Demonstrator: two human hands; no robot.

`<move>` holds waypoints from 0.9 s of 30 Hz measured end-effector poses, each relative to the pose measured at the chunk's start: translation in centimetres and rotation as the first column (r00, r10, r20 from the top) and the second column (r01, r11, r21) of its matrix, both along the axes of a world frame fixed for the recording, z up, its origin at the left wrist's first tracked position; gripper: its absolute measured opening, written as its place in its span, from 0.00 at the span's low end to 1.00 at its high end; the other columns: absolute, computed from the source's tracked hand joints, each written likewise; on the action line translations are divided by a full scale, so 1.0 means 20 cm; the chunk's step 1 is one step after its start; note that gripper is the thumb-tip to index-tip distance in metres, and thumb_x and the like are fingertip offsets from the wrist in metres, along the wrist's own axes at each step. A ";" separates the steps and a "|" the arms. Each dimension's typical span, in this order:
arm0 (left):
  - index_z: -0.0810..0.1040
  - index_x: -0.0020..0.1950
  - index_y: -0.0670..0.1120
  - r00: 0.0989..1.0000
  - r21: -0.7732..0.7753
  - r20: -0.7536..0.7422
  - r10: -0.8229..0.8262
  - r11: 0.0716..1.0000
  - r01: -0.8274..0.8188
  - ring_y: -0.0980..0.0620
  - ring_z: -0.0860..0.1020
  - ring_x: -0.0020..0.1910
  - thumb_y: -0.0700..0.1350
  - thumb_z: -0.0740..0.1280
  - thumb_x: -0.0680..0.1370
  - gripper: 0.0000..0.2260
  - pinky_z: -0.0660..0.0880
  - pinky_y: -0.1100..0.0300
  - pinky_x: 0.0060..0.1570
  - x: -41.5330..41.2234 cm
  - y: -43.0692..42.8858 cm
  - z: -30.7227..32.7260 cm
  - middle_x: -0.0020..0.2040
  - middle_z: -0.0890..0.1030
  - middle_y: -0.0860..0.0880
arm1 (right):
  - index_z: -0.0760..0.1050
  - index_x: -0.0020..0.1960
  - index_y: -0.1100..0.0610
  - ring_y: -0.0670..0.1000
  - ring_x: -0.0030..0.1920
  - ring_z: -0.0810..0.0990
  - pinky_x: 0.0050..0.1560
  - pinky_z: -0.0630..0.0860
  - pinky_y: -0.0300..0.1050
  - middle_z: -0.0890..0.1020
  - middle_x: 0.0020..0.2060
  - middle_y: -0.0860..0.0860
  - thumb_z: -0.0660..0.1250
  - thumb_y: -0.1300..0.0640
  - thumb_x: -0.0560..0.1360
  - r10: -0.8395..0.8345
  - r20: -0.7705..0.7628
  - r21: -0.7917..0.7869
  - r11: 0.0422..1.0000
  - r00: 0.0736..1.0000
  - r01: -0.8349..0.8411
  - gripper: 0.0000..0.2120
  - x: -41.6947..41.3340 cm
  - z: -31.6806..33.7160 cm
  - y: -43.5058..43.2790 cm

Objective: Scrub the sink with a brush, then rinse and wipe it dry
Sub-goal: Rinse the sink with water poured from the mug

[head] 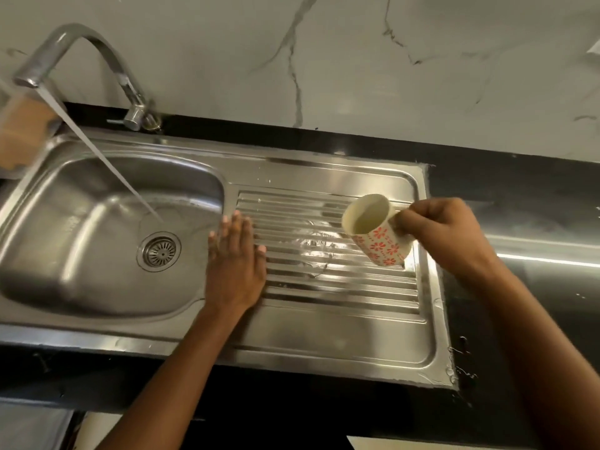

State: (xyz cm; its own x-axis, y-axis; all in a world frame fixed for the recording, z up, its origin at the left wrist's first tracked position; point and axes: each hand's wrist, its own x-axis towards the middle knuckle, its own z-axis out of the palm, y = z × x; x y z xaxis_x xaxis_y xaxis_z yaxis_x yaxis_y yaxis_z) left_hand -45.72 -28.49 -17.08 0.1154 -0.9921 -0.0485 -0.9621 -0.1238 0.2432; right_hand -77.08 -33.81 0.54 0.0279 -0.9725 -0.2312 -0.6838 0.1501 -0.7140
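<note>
A stainless steel sink [81, 228] fills the left half of the head view, with a round drain [159, 251] in its bowl. Its ribbed draining board [324, 287] lies to the right, wet, with a puddle in the middle. The tap [97, 47] is running, and its stream lands just above the drain. My left hand [235, 264] lies flat, fingers apart, on the left edge of the draining board. My right hand [448, 235] holds a cream mug [376, 232] with red flowers by its handle, tilted over the board's right side. No brush or cloth is in view.
A black countertop [519, 222] surrounds the sink and runs off to the right. A marble-patterned wall [357, 76] rises behind it. A blurred clear container with something brown [19, 131] stands at the far left, behind the sink rim.
</note>
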 end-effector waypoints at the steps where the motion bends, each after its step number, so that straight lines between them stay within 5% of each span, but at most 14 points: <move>1: 0.48 0.85 0.46 0.998 -0.020 -0.025 -0.052 0.998 0.051 0.44 0.44 0.84 0.56 0.45 0.87 0.28 0.47 0.41 0.82 -0.11 0.00 0.02 0.86 0.45 0.44 | 0.85 0.38 0.56 0.57 0.44 0.87 0.53 0.82 0.66 0.87 0.36 0.52 0.71 0.52 0.77 -0.045 0.044 0.001 0.999 0.998 0.046 0.12 -0.05 0.01 0.01; 6: 0.54 0.84 0.43 0.886 -0.069 -0.201 -0.418 0.908 0.413 0.42 0.47 0.84 0.52 0.51 0.85 0.28 0.49 0.39 0.81 -0.78 0.04 0.04 0.85 0.51 0.43 | 0.86 0.40 0.57 0.56 0.46 0.87 0.57 0.81 0.65 0.88 0.37 0.52 0.70 0.56 0.77 -0.189 0.078 -0.036 0.981 0.979 0.192 0.09 -0.24 0.07 0.11; 11: 0.62 0.81 0.42 0.744 0.010 -0.195 -0.639 0.757 0.654 0.42 0.53 0.84 0.52 0.55 0.84 0.26 0.44 0.39 0.81 -1.32 0.09 0.07 0.83 0.61 0.41 | 0.86 0.40 0.54 0.62 0.46 0.86 0.55 0.81 0.70 0.87 0.36 0.49 0.70 0.54 0.77 -0.289 0.061 -0.074 0.953 0.955 0.293 0.09 -0.33 0.09 0.18; 16: 0.71 0.76 0.41 0.764 0.032 -0.176 -0.620 0.772 0.634 0.40 0.60 0.82 0.54 0.50 0.86 0.25 0.45 0.41 0.82 -1.42 0.07 0.03 0.79 0.69 0.40 | 0.85 0.40 0.57 0.66 0.46 0.84 0.52 0.80 0.68 0.87 0.35 0.51 0.70 0.56 0.78 -0.313 0.066 -0.086 0.944 0.948 0.318 0.10 -0.35 0.07 0.21; 21: 0.65 0.80 0.40 0.837 0.007 -0.129 -0.532 0.843 0.537 0.41 0.58 0.83 0.55 0.51 0.86 0.27 0.52 0.41 0.82 -1.23 -0.08 0.02 0.81 0.64 0.40 | 0.85 0.40 0.57 0.68 0.46 0.84 0.54 0.80 0.71 0.87 0.34 0.50 0.69 0.56 0.79 -0.309 0.107 -0.052 0.948 0.945 0.315 0.11 -0.31 0.06 0.17; 27: 0.53 0.85 0.46 0.909 0.029 -0.089 -0.406 0.912 0.410 0.46 0.51 0.84 0.55 0.46 0.86 0.28 0.53 0.42 0.81 -0.87 -0.23 -0.01 0.85 0.54 0.46 | 0.85 0.39 0.56 0.53 0.41 0.86 0.50 0.82 0.55 0.87 0.34 0.47 0.69 0.55 0.79 -0.253 0.135 -0.043 0.965 0.958 0.261 0.12 -0.21 0.01 0.10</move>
